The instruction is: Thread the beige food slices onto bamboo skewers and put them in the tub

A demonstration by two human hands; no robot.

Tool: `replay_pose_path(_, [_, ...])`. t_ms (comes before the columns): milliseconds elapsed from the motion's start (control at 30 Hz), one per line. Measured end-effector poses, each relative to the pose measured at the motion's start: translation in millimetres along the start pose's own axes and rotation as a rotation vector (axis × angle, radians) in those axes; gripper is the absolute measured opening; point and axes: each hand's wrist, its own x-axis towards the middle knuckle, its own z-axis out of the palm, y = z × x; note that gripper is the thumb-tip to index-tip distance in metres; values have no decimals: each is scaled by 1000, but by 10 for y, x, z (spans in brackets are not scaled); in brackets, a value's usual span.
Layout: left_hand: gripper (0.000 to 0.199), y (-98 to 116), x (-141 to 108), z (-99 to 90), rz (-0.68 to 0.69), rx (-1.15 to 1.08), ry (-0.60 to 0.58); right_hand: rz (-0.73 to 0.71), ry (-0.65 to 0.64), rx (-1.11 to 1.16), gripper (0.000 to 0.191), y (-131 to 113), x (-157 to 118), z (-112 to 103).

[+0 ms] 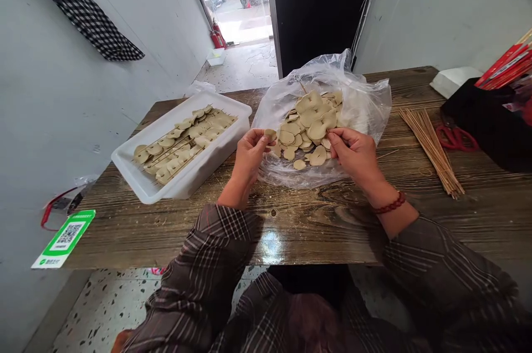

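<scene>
A: L hand [248, 151], what'd it have?
B: Thumb & fingers were clamped on 1 small tan slice [270, 134], just L of the loose slices [292, 130].
A: R hand [355, 151]?
B: Fingertips were together on near end of part-filled skewer [319, 126]; wavy slices sat along it, thin tip poked out at far end. Red bracelet [389, 203] on wrist.
A: Loc. of loose slices?
B: Piled in spread plastic bag [369, 106], on wood table [311, 225].
A: L side?
B: White tub [214, 169] w/ filled skewers [195, 142] lying inside. Green QR card [66, 239] at table's L edge.
A: R side?
B: Bundle of bare sticks [432, 153], then red scissors [456, 147] beside black holder [477, 114].
</scene>
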Motion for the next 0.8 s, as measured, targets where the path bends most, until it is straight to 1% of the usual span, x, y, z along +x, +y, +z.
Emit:
replay_pose_path(100, [20,-9,-8,2,58,93,-50,-5,-3,0,30,5,-3,-3])
replay_pose_path(200, [20,-23,-19,1,49,190,-148,-3,-6,-10,30,-9,-7,-5])
replay_pose_path(267, [20,-38,-24,11,63,324,-235,2,-7,-15,30,-25,-8,-6])
replay_pose_path(300, [19,-50,-22,21,91,413,-258,4,-8,-13,30,-32,-8,-5])
replay_pose_path(333, [19,-65,-15,36,131,507,-260,5,-8,-10,30,-36,-8,-4])
replay_pose_path(400, [20,-110,19,74,213,668,-218,1,-9,-4,29,-36,-7,-1])
replay_pose_path(467, [23,-169,82,117,270,771,-169,-4,-12,1,29,-28,-7,4])
replay_pose_path(533, [27,-228,164,157,311,849,-148,-10,-16,6,29,-19,-8,9])
replay_pose_path(600, [32,-270,244,189,327,936,-142,-13,-21,13,29,-19,-9,13])
replay_pose_path(700, [40,-285,322,224,301,1059,-161,-14,-33,9,29,-35,-9,20])
replay_pose_path(800, [35,-262,336,243,296,1095,-175,-19,-32,-5,29,-45,-6,27])
